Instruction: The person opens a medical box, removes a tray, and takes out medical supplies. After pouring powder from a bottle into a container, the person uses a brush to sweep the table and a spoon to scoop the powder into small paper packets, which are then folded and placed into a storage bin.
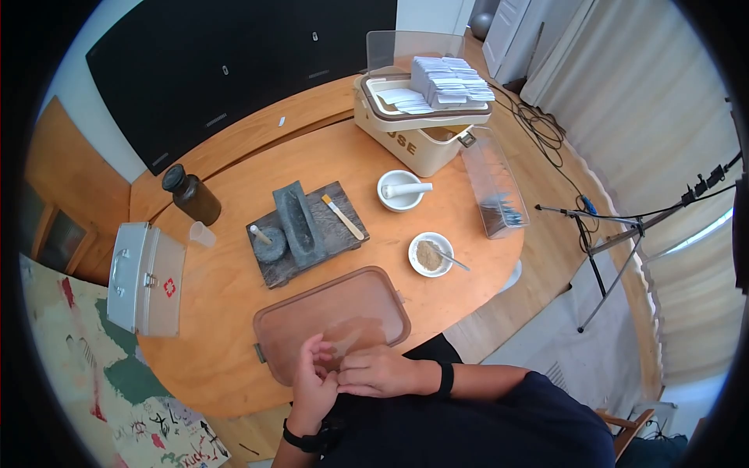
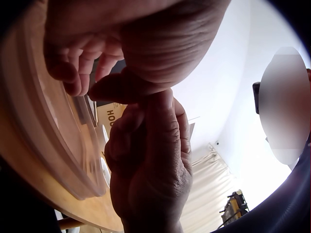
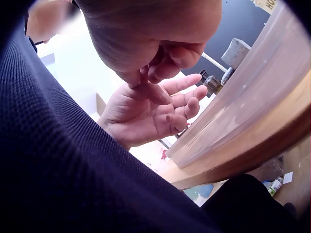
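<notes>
Both hands meet over the near edge of a brown tray (image 1: 290, 321), which has a wet-looking patch on it. My left hand (image 1: 312, 390) is turned palm up, its fingers loosely bent and spread. The curled fingers of my right hand (image 1: 380, 371) pinch the left thumb; in the right wrist view the right hand (image 3: 155, 29) comes from above onto the thumb of the left hand (image 3: 141, 114). From the left wrist, the right thumb (image 2: 163, 121) presses up against it. I cannot tell whether anything small lies between the fingers.
Beyond the tray, a dark board (image 1: 343, 195) carries a stone trough (image 1: 298, 226), round stone (image 1: 269, 246) and brush (image 1: 343, 217). Rightward stand a powder bowl (image 1: 427, 256), mortar (image 1: 399, 201), clear box (image 1: 491, 187) and cream bin (image 1: 413, 148). Leftward are a bottle (image 1: 195, 201), cup (image 1: 202, 234) and first-aid case (image 1: 148, 281).
</notes>
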A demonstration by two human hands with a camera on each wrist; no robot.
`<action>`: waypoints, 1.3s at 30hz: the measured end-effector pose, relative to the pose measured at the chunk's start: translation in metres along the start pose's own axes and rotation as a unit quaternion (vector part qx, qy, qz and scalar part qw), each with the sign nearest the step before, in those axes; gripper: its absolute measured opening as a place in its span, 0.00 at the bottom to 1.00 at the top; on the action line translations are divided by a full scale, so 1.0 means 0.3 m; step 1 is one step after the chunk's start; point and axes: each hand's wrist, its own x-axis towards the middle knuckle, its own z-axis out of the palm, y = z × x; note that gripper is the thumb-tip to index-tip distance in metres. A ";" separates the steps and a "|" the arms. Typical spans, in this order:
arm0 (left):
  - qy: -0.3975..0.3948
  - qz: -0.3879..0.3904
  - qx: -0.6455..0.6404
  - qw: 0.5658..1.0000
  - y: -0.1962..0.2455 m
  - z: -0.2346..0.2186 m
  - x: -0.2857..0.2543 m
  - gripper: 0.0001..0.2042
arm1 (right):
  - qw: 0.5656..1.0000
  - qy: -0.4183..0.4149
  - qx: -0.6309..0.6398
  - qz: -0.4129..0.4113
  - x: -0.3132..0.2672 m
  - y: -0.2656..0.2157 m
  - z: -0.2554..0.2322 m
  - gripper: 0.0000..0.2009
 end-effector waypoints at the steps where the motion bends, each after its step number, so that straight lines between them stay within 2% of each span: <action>1: -0.005 0.014 0.001 1.000 0.002 0.002 0.001 0.36 | 1.000 -0.002 0.004 -0.003 0.005 -0.006 -0.002 0.08; 14: -0.009 0.034 0.039 0.999 0.009 0.004 -0.006 0.36 | 1.000 0.001 0.017 -0.010 0.012 -0.019 -0.011 0.09; 27: -0.033 0.038 0.036 0.998 0.004 -0.003 -0.005 0.36 | 1.000 -0.008 0.006 -0.005 0.007 -0.009 -0.007 0.08; 29: -0.032 0.017 0.015 0.999 0.007 -0.004 -0.004 0.36 | 1.000 0.001 0.007 -0.004 0.004 -0.006 0.002 0.08; 39: -0.028 0.028 0.006 0.999 0.026 -0.007 0.002 0.35 | 1.000 0.017 0.000 0.001 0.005 -0.011 -0.003 0.09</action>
